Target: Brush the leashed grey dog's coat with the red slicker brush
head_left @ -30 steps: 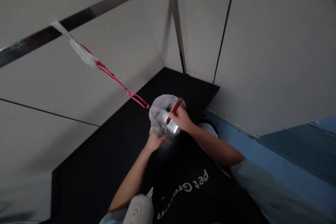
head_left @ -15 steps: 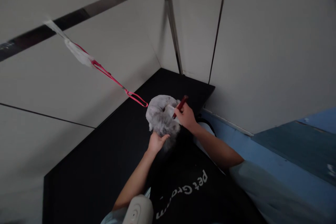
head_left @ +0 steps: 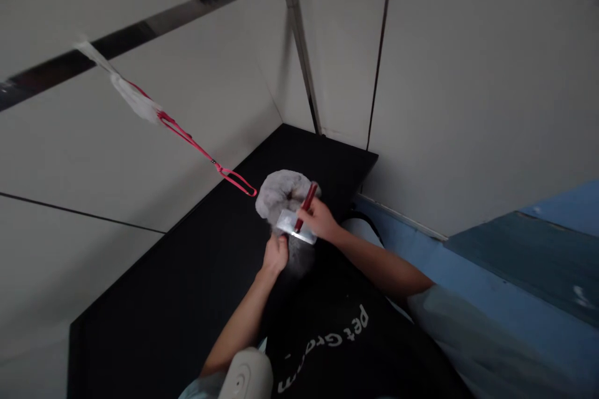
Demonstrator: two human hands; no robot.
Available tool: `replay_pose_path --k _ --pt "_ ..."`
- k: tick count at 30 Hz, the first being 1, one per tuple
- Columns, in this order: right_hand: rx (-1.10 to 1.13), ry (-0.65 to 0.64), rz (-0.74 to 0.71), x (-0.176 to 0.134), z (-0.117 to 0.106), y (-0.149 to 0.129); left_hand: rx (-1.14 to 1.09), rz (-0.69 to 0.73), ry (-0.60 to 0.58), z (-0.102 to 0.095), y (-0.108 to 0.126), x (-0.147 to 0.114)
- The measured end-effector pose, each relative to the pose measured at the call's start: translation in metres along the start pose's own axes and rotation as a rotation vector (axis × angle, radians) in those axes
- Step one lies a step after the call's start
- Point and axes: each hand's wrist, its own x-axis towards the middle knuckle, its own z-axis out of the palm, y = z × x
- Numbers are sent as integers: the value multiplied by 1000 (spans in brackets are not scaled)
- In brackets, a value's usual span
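Note:
A grey, fluffy animal (head_left: 277,190) is curled on the black table (head_left: 187,299); its face is hidden, and I cannot tell if it is a cat or a small dog. My right hand (head_left: 321,219) grips the dark red handle of a slicker brush (head_left: 285,222). The brush's flat, pale head lies over the fur on the near side. Just left of that head, my left hand (head_left: 276,254) is closed on the fur, thumb on top. Darker long fur hangs below the brush, between the hands and my body.
A metal bar (head_left: 178,17) on a post spans above the table. From it a pink loop leash (head_left: 238,182) hangs, ending close beside the animal. Pale wall panels (head_left: 468,75) enclose the far sides. A light-coloured device (head_left: 248,374) is at my chest over a black apron (head_left: 337,355).
The brush has moved left and down from the animal's right side to the fur by my left hand, its head turning broad side up. My left thumb has drawn in.

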Motion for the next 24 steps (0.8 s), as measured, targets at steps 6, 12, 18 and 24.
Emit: replay_pose_path --k 6,12,18,24 --pt "37 31 -49 -2 3 1 29 -47 59 0 4 3" --pt "70 189 -32 -2 6 5 22 -55 116 -1 5 12" --pt "110 58 -20 -1 6 5 -16 -38 85 2 3 15" --pt "135 -33 -29 -1 8 3 -49 -75 80 1 5 16"
